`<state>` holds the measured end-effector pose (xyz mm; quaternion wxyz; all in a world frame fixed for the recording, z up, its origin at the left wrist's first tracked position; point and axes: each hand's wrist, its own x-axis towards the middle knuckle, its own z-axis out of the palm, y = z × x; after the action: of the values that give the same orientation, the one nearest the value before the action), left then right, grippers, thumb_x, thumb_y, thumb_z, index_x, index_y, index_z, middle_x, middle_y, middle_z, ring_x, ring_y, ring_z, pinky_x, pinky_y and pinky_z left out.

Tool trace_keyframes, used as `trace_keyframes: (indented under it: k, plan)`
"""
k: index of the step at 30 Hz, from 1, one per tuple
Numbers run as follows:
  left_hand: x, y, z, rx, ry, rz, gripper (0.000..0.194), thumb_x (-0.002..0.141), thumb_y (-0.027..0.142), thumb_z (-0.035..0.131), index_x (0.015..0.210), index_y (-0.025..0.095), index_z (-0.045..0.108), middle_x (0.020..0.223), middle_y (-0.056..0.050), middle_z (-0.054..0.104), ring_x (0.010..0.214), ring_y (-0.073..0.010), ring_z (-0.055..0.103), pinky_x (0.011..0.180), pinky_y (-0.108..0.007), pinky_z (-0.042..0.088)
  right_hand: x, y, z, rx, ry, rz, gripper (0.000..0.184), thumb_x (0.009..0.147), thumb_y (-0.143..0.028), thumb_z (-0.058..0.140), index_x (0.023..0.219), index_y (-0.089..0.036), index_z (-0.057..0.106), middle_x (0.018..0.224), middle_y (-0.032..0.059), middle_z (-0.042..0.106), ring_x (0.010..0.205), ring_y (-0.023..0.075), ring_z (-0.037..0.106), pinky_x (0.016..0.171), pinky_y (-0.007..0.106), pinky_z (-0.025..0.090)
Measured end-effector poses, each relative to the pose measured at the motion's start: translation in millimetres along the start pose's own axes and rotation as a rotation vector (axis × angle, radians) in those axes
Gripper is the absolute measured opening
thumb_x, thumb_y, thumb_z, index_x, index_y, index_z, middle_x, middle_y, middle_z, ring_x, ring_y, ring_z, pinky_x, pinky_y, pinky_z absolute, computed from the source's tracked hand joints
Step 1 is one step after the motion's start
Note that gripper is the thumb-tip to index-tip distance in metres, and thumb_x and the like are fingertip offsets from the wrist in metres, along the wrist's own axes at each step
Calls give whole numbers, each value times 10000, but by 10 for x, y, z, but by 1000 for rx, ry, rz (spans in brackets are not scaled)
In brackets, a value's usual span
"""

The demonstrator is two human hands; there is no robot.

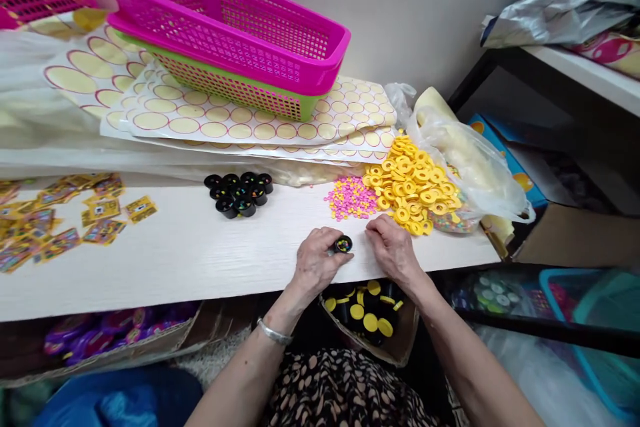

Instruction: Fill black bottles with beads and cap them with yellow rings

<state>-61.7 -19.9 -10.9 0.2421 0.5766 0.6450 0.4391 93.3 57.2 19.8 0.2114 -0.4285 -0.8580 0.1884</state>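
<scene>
My left hand [319, 257] grips a small black round cup [343, 244] from its left side, with small coloured bits showing inside. Just right of it is my right hand [393, 248], its fingers pinched together; whatever lies between them is hidden. Behind both hands a heap of small pink and yellow pieces [353, 198] lies on the white tabletop. Close beyond my right hand, yellow rings [413, 183] are piled up. Several similar black cups [239, 193], bunched together to the left, have coloured bits in them.
Printed yellow packets [103, 209] are spread at the left. Stacked pink [225, 30] and green baskets rest on sticker sheets [190, 125] along the wall. A box of black containers with yellow lids [370, 320] sits below the table edge. A plastic bag [475, 160] lies at the right.
</scene>
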Motion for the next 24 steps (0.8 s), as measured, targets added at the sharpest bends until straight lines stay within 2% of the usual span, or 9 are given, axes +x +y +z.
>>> trace_keyframes:
  k: [2, 4, 7, 16, 24]
  plan:
    - [-8, 14, 5, 13, 1, 8, 191, 669, 293, 707, 829, 213, 638, 776, -9, 614, 792, -172, 522, 727, -286, 403, -24, -98, -29, 153, -22, -130, 131, 852, -173, 444, 798, -202, 560, 768, 25, 538, 742, 149, 524, 680, 257, 401]
    - [-16, 29, 5, 19, 2, 16, 174, 690, 304, 690, 829, 215, 637, 761, -3, 608, 783, -166, 517, 724, -286, 400, -39, -182, -29, 186, -37, -219, 134, 853, -168, 450, 802, -202, 570, 763, 26, 537, 740, 153, 512, 681, 268, 403]
    - [-28, 37, 3, 26, 0, 30, 170, 695, 287, 685, 838, 208, 634, 765, -2, 607, 784, -164, 513, 726, -289, 402, -40, -239, 9, 97, -44, -291, 149, 849, -151, 457, 796, -182, 592, 776, 42, 550, 753, 163, 501, 686, 286, 395]
    - [-24, 46, -16, 48, -7, 51, 106, 688, 197, 668, 778, 192, 612, 762, -2, 601, 786, -166, 516, 725, -294, 406, -3, -254, 25, -167, -89, -393, 206, 846, -117, 422, 776, -162, 610, 760, 53, 546, 737, 168, 462, 678, 289, 358]
    - [-20, 39, -22, 26, -14, 72, 90, 702, 158, 627, 781, 199, 615, 789, -2, 610, 788, -159, 523, 744, -291, 408, 32, -387, -10, -334, -126, -519, 245, 750, -7, 392, 751, -134, 602, 713, 65, 522, 712, 189, 414, 655, 311, 331]
